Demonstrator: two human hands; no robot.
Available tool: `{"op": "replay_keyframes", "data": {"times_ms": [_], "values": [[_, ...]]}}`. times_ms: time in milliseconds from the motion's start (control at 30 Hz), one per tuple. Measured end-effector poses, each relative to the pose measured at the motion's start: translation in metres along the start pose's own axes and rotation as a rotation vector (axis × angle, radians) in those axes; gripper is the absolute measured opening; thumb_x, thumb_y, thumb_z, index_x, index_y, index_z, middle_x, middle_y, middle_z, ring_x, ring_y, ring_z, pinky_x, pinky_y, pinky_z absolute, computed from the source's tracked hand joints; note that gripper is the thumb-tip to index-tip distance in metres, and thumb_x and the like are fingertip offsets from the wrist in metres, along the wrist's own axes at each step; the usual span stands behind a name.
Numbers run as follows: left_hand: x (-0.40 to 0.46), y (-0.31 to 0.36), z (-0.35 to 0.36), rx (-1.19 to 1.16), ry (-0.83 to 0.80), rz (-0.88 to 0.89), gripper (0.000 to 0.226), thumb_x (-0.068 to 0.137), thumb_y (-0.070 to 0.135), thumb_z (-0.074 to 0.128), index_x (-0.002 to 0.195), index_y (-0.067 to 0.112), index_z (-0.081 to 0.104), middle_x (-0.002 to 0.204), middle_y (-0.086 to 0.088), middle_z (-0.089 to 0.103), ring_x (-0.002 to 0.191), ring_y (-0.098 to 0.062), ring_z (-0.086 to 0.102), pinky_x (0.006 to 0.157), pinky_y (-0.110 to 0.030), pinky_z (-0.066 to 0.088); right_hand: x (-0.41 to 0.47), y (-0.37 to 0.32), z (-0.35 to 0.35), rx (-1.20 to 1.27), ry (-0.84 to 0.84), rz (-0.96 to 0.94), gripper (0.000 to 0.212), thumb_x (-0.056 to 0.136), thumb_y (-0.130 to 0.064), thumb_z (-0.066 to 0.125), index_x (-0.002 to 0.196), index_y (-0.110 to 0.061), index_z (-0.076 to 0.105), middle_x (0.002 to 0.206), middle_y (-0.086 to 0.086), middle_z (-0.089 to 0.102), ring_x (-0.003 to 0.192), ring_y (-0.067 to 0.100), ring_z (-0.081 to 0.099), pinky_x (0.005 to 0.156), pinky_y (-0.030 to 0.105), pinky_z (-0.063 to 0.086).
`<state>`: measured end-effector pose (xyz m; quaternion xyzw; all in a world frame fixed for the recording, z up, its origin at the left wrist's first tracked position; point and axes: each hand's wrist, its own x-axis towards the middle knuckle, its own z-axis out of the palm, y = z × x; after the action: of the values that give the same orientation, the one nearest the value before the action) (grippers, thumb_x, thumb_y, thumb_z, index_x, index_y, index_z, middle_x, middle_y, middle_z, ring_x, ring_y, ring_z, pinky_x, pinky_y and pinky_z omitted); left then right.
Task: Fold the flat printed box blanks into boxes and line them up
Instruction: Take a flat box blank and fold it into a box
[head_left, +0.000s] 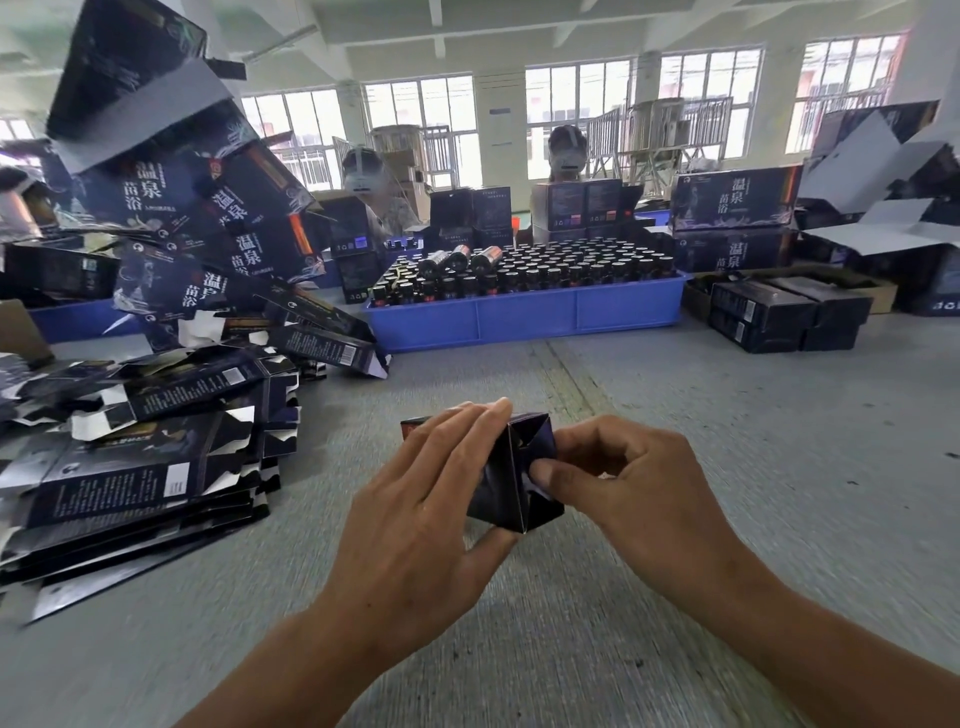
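A small dark navy printed cardboard box (511, 467), partly folded, was held just above the grey tabletop (727, 415), in front of and well short of the long blue plastic tray (524, 314) packed with dark bottles. This tray serves as the landmark for everything else.

The box looked light and thin-walled, stiff along its creases but easy to dent across a panel; its glossy print probably made it a little slippery. The safest hold seemed to be on the folded edges and corners, not the flat faces.

The left hand (421, 499) was wrapped around the box's left side, fingers laid flat over the top and thumb tucked beneath, gripping it. The right hand (623, 478) was curled almost closed against the box's end, its thumb and fingertips pressing a flap inward. Both forearms reached forward from the bottom edge, wrists slightly bent inward.

To the left of the tray and nearer the person lay a sprawling stack of flat dark printed box blanks (145, 467). Right of the tray sat finished dark rectangular boxes (779, 317), lying together.
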<state>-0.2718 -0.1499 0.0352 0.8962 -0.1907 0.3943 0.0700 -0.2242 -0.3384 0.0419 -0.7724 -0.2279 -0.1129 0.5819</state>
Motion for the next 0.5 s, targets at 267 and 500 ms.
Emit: {"op": "replay_keyframes", "data": {"times_ms": [267,500], "values": [[-0.0023,-0.0020,0.0010,-0.074,-0.006,-0.041,0.080,0.081,0.044,0.056,0.152,0.017,0.032,0.149,0.006,0.041,0.140,-0.013,0.037,0.111,-0.034,0.036,0.0003,-0.0002,-0.0049,0.072,-0.107,0.018,0.040,0.078,-0.052,0.074,0.113,-0.034,0.070,0.098,-0.022,0.074,0.089,-0.001,0.071,0.071,0.017,0.056],[-0.0044,0.0004,0.0036,-0.082,-0.087,0.124,0.085,0.080,0.023,0.064,0.156,0.015,0.026,0.163,0.002,0.030,0.153,-0.020,0.020,0.119,-0.046,0.029,0.0012,0.0022,0.0012,0.064,-0.136,0.089,0.063,0.079,-0.049,0.074,0.137,-0.036,0.054,0.108,-0.010,0.069,0.098,0.001,0.069,0.080,0.023,0.060]]}}
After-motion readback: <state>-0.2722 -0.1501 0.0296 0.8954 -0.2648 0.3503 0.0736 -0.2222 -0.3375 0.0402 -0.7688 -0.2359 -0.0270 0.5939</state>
